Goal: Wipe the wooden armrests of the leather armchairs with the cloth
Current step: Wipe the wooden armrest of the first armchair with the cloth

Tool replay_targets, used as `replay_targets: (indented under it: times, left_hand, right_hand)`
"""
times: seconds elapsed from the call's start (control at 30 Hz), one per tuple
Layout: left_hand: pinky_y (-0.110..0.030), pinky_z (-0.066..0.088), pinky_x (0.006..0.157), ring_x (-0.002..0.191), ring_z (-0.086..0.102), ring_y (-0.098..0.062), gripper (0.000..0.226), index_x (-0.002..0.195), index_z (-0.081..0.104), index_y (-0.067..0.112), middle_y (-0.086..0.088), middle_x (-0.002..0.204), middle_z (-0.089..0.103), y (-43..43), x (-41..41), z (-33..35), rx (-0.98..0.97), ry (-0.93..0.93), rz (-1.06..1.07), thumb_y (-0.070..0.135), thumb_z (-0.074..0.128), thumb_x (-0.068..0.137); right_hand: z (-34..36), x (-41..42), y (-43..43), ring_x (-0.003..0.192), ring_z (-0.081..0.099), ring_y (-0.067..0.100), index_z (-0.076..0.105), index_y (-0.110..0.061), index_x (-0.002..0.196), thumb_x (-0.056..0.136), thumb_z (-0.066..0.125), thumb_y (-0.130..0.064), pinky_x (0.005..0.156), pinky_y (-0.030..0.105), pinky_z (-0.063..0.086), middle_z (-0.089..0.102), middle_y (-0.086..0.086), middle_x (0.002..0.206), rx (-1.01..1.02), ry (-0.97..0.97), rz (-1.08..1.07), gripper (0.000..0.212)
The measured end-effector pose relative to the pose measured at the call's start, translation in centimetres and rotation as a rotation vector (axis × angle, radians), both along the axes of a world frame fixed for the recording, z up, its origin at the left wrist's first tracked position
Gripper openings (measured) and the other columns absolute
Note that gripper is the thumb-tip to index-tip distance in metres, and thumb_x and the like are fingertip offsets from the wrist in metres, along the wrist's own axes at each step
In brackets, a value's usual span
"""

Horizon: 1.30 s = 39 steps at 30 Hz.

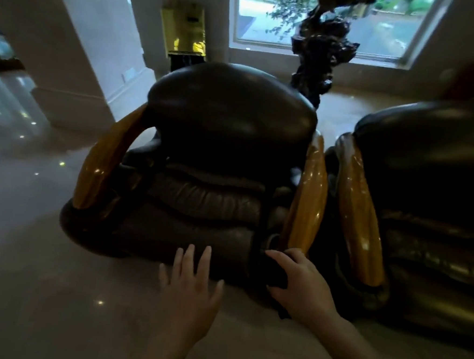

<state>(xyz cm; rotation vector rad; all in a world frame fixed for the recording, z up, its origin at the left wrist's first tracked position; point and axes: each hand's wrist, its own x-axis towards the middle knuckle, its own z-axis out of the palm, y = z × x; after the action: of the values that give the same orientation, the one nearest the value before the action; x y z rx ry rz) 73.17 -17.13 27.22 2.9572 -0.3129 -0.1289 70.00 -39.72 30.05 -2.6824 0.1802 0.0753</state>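
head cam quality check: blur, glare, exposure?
Head view: soft motion blur overall; window blown out, backlighting the dark armchair; specular glare streaks on the wooden armrest; ceiling-light reflections dot the glossy floor; wide-angle bending at the edges; right hand and dark cloth murky.

Two armchairs stand side by side on the floor [29,249] before you: one armchair [218,150] at centre, the second armchair [426,178] to its right. Their neighbouring armrests, the right armrest [309,195] and the other chair's left armrest [359,216], lie just beside each other. Behind them is a window [325,17].
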Motion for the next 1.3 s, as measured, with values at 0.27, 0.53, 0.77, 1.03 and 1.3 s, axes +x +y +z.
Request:
replay_targets:
  times: [0.27,0.53,0.77,1.03,1.3]
  left_hand:
    - [-0.056,0.008,0.118,0.151,0.004,-0.025,0.078,0.153,0.011,0.034,-0.006,0.163,0.014,-7.2,4.9,-0.9,-0.046,0.024,-0.189,0.067,0.014,0.083]
    - [-0.052,0.004,0.119,0.150,-0.005,-0.018,0.074,0.151,-0.005,0.040,0.001,0.164,0.002,-16.2,9.6,-4.8,-0.022,0.137,-0.201,0.070,0.013,0.085]
    - [-0.052,0.008,0.120,0.150,-0.002,-0.017,0.075,0.151,-0.003,0.041,0.003,0.164,0.002,-22.1,14.8,-10.1,-0.039,0.268,-0.154,0.069,0.026,0.088]
    - [-0.053,0.006,0.120,0.149,-0.012,-0.019,0.078,0.152,-0.006,0.037,-0.003,0.164,-0.002,-26.9,23.1,-19.6,-0.093,0.248,-0.248,0.065,0.030,0.089]
    - [-0.049,0.014,0.115,0.150,0.008,-0.030,0.075,0.156,0.018,0.020,-0.013,0.163,0.011,-31.9,26.7,-28.1,-0.159,0.080,-0.464,0.058,0.037,0.094]
  right_hand:
    - [-0.6,0.6,-6.9,0.117,0.048,0.010,0.038,-0.047,0.142,0.083,0.071,-0.038,0.089,0.027,0.051,0.040,-0.014,0.136,0.063,0.029,-0.209,0.069]
    - [-5.1,4.1,-16.7,0.116,0.044,0.005,0.033,-0.051,0.142,0.081,0.069,-0.041,0.086,0.022,0.048,0.036,-0.019,0.131,0.154,0.103,-0.255,0.072]
    - [-8.3,9.4,-22.4,0.119,0.043,0.004,0.033,-0.050,0.141,0.083,0.069,-0.041,0.093,0.025,0.048,0.034,-0.019,0.136,0.215,0.153,-0.226,0.070]
    - [-14.9,17.9,-25.9,0.128,0.036,0.004,0.032,-0.051,0.142,0.084,0.070,-0.044,0.099,0.024,0.043,0.028,-0.021,0.142,0.189,0.154,-0.329,0.069]
    - [-22.2,26.7,-28.3,0.126,0.037,0.005,0.040,-0.047,0.138,0.084,0.072,-0.036,0.095,0.022,0.041,0.034,-0.021,0.140,0.246,-0.065,-0.307,0.064]
